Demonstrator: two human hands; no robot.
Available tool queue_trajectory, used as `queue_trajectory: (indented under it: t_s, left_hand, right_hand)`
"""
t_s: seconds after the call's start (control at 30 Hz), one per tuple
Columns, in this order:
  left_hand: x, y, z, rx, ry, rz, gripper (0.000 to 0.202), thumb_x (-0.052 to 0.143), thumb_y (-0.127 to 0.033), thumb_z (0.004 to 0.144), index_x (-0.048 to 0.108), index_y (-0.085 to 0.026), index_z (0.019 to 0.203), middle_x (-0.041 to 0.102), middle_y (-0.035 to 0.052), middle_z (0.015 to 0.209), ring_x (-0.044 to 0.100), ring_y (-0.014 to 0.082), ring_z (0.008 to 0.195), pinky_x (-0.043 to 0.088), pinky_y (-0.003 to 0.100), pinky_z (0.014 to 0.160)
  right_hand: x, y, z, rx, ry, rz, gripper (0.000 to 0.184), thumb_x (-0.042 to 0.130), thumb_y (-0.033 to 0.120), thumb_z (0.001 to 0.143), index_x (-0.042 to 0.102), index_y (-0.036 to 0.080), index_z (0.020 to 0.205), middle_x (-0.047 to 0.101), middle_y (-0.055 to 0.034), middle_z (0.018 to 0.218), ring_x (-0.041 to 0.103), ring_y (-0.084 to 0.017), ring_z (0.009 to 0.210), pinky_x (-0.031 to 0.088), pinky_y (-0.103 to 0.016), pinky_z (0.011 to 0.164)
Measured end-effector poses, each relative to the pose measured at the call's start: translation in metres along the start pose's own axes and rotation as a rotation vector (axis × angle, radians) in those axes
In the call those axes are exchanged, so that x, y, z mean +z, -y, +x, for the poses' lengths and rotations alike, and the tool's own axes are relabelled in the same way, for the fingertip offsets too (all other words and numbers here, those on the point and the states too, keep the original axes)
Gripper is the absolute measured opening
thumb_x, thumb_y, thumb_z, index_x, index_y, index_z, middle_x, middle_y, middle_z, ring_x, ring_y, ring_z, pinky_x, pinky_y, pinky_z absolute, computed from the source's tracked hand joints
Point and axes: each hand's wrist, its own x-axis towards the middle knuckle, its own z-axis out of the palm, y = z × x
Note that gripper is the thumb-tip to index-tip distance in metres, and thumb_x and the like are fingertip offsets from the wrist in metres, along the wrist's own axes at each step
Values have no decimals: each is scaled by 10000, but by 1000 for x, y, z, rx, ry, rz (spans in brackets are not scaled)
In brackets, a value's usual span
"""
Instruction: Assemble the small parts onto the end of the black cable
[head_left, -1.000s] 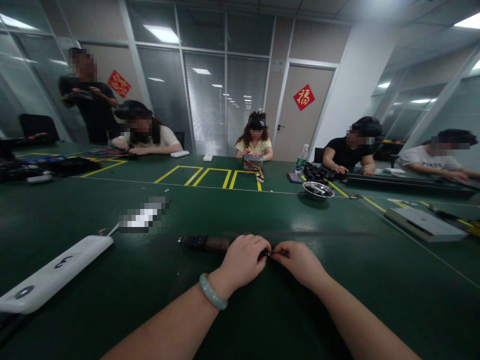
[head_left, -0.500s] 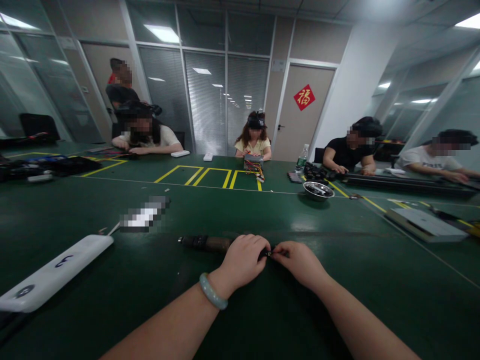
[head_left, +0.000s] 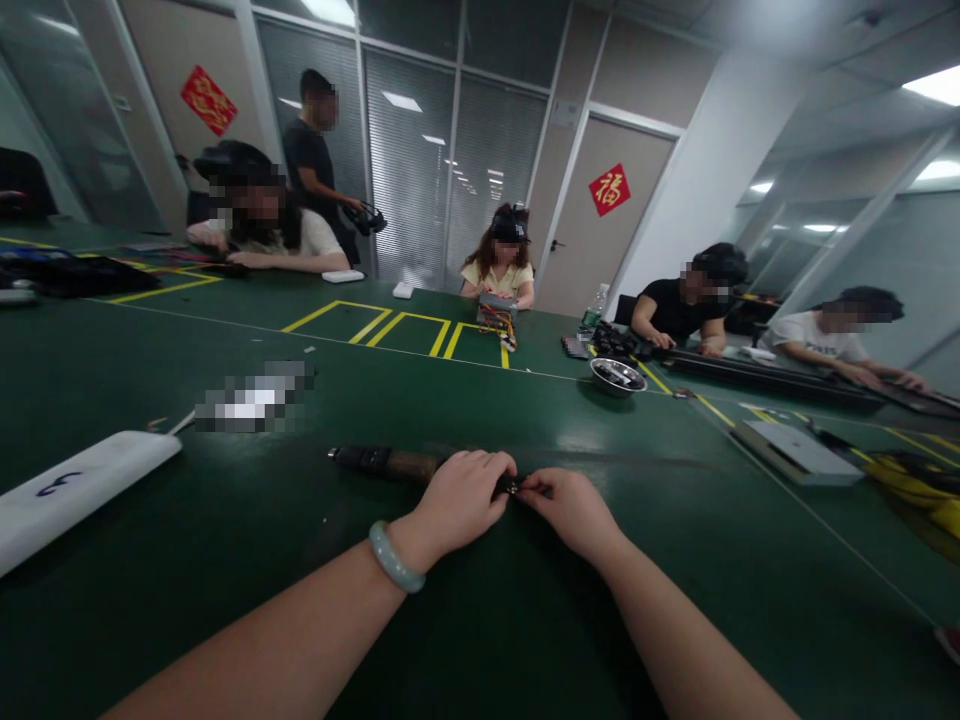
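A long, dark cylindrical handle [head_left: 409, 468] lies across the green table in front of me. It has a brownish middle, black sections and a small metal tip at its left end; its exact kind I cannot make out. My left hand [head_left: 466, 495], with a pale green bangle on the wrist, is closed over its right part and hides much of it. At that right end, thumb and fingertips of my right hand [head_left: 566, 508] pinch close to a small shiny metal piece [head_left: 513, 489]. What exactly sits between those fingertips is too small to tell.
On the left a white power bank [head_left: 90, 490] is cabled to a blurred-out device [head_left: 255, 398]. A metal bowl [head_left: 618, 377] of dark parts stands ahead, a flat grey box [head_left: 799, 452] at right. Several people work around the table [head_left: 420, 620]; one stands behind, holding a dark headset.
The view has tilted and shifted, so the table things appear further left. The standing person has moved right. Both my hands keep the same hold on the handle's right end.
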Motion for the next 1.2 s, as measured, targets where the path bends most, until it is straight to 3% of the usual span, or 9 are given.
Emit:
queue_trajectory:
  t_s: [0.23, 0.4, 0.57, 0.77, 0.87, 0.97, 1.2]
  left_hand:
    - [1, 2, 1, 81, 20, -3, 165, 575, -199, 859, 613, -265, 1005, 630, -8, 1043, 566, 194, 997, 396, 351, 890]
    - [3, 2, 1, 28, -13, -2, 218, 592, -200, 840, 586, -247, 1052, 631, 6, 1024, 575, 208, 964, 421, 369, 867]
    - [5, 2, 0, 33, -21, 5, 159, 583, -175, 843, 612, -238, 987, 616, 14, 1120, 567, 213, 1053, 416, 397, 951]
    - [0, 4, -1, 82, -57, 68, 173, 577, -209, 871, 676, -279, 994, 604, 9, 1212, 522, 219, 1179, 146, 518, 1155]
    - [-6, 10, -1, 104, 7, 56, 227, 594, -252, 868, 674, -324, 1069, 623, 7, 1172, 562, 218, 1119, 273, 480, 1108]
    - [-9, 16, 0, 128, 75, 26, 284, 603, -300, 868, 636, -353, 1145, 623, -1, 1169, 600, 202, 1029, 444, 364, 930]
    - [-8, 17, 2, 100, 48, 2, 190, 600, -315, 868, 634, -291, 1053, 644, -7, 1060, 606, 181, 946, 448, 299, 833]
  right_hand:
    - [0, 2, 0, -19, -1, -16, 211, 561, 379, 863, 729, 255, 887, 720, 12, 853, 626, -153, 759, 390, -245, 666]
    - [-1, 2, 0, -8, -3, -21, 181, 573, 350, 853, 726, 256, 878, 719, 21, 849, 624, -147, 752, 394, -242, 669]
    - [0, 2, 0, -13, -5, -19, 198, 568, 360, 858, 727, 245, 884, 723, 7, 857, 629, -157, 756, 404, -248, 671]
    - [0, 2, -1, -1, -5, -22, 208, 565, 376, 859, 731, 256, 887, 721, 11, 854, 621, -153, 733, 392, -248, 648]
    - [-1, 3, -1, 8, 2, -7, 209, 568, 381, 857, 733, 259, 895, 718, 14, 850, 622, -153, 741, 388, -245, 636]
    - [-2, 3, -1, 19, 12, -7, 213, 568, 384, 859, 732, 256, 903, 722, 8, 862, 625, -155, 753, 387, -243, 632]
    - [0, 0, 0, -6, -1, 9, 208, 568, 367, 863, 726, 239, 904, 721, 2, 874, 633, -158, 774, 419, -244, 686]
